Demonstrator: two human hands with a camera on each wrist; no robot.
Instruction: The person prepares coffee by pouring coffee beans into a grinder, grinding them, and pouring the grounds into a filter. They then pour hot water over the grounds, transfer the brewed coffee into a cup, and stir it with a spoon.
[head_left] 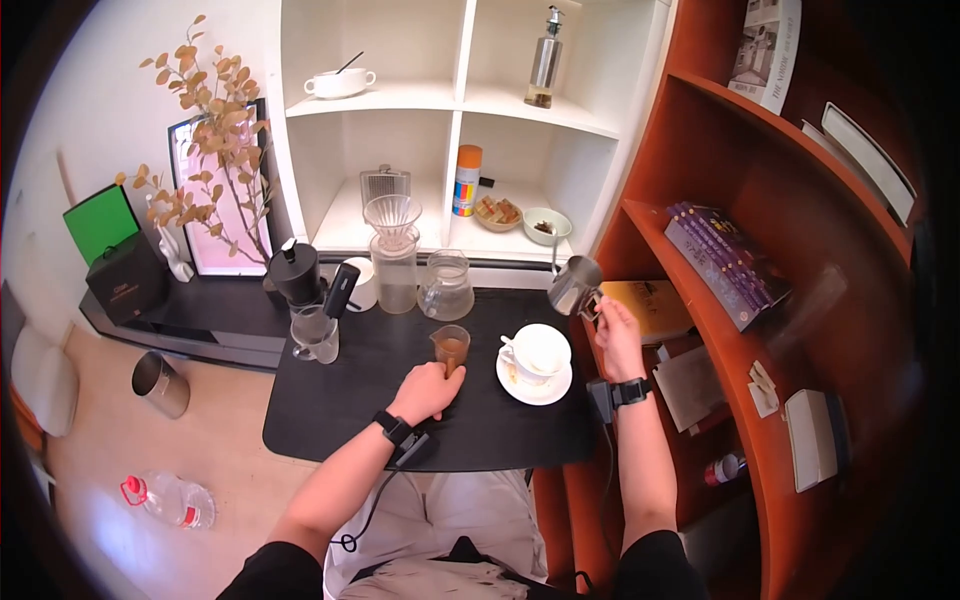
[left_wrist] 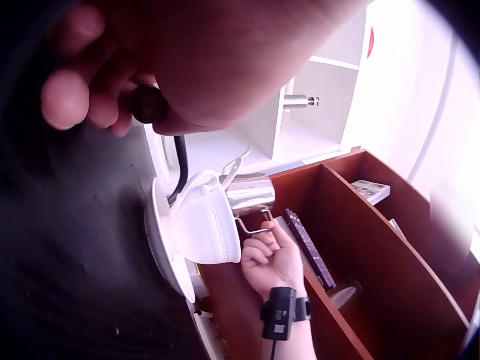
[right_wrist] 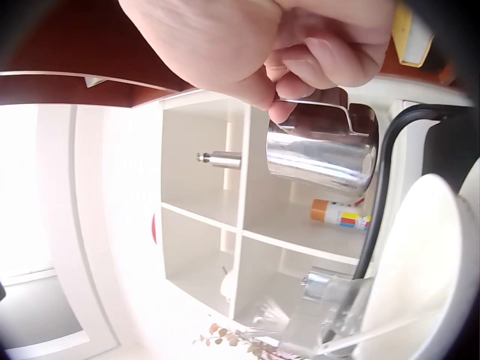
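A: Nearest item, head view?
B: Left hand (head_left: 427, 392), fingers curled around the handle of a small glass jug (head_left: 451, 346). The jug holds brown liquid and is over the black table (head_left: 360, 420).
A: Right hand?
B: Right hand (head_left: 619, 338), to the right of the white cup (head_left: 541, 349). Thumb and forefinger pinch the wire handle of a metal pitcher (right_wrist: 321, 154); the other fingers are bent inward.
A: Position of that pitcher?
B: Held up past the cup, near the table's right side. Its contents: cannot tell.
A: And the cup?
B: On a white saucer (head_left: 536, 396), between the small jug and the right wrist.
A: Farther back on the table?
B: Left to right: a black-topped grinder (head_left: 295, 272), a tall glass vessel (head_left: 396, 278) with a ribbed dripper (head_left: 392, 216) above it, then a round glass server (head_left: 448, 292).
A: Beyond?
B: White shelf unit (head_left: 375, 118). Lower right compartment: orange-capped can (head_left: 466, 182) and two bowls of food, left (head_left: 497, 225) and right (head_left: 547, 234). Upper right: metal-and-glass bottle (head_left: 544, 68). Upper left: white two-handled bowl (head_left: 339, 84).
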